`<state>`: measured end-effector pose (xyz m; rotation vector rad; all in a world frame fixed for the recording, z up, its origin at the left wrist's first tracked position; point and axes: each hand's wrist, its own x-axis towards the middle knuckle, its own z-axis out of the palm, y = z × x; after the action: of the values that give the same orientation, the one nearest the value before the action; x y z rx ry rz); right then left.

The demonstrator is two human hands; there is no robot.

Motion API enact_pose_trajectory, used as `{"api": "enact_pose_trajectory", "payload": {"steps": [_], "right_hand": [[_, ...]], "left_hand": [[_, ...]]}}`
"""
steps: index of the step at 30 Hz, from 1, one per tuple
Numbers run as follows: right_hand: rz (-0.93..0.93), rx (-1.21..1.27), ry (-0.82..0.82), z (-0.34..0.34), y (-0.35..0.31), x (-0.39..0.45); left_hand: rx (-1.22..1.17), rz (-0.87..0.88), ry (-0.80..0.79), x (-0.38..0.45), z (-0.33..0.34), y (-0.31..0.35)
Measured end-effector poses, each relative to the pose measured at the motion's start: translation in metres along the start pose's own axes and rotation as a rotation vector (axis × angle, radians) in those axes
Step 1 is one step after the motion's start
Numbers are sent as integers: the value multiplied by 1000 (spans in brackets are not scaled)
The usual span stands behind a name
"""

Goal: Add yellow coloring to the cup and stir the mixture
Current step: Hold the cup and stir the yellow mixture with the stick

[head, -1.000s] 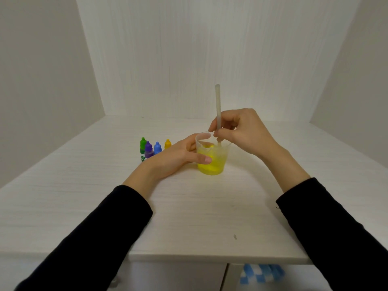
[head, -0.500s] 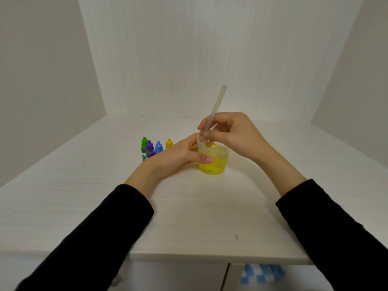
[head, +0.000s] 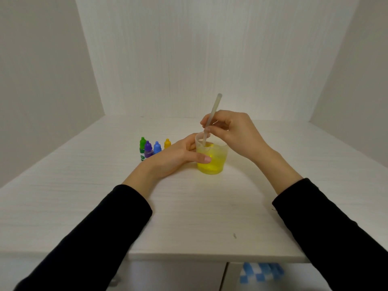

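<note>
- Fingers first: right hand (head: 235,135) pinches the stir stick (head: 212,116) near frame centre; left hand (head: 174,158) wraps the cup (head: 212,156), thumb across its near wall.
- Table (head: 189,206), pale wood-grain, fills the lower half of frame; black sleeves (head: 94,238) enter from both bottom corners.
- Cup sits centre frame on the table, clear plastic, liquid inside already yellow.
- Stick tilts top to the upper right, lower end dipped inside the cup at its left rim.
- Four dropper bottles left of centre, just behind my left hand: green (head: 142,148), purple (head: 148,149), blue (head: 157,147), yellow bottle (head: 167,143), all upright and capped.
- Progress, my read: coloring added, stirring underway; left is finishing the mix, colour looks uneven.
</note>
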<state>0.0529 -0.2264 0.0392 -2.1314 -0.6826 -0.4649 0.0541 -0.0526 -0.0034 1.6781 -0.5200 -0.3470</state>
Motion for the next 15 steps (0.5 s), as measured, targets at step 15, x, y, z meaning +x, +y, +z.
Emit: {"api": "enact_pose_trajectory", "payload": {"steps": [15], "right_hand": [[34, -163, 36, -16, 2, 0]], "left_hand": [[-24, -30, 13, 2, -2, -3]]}}
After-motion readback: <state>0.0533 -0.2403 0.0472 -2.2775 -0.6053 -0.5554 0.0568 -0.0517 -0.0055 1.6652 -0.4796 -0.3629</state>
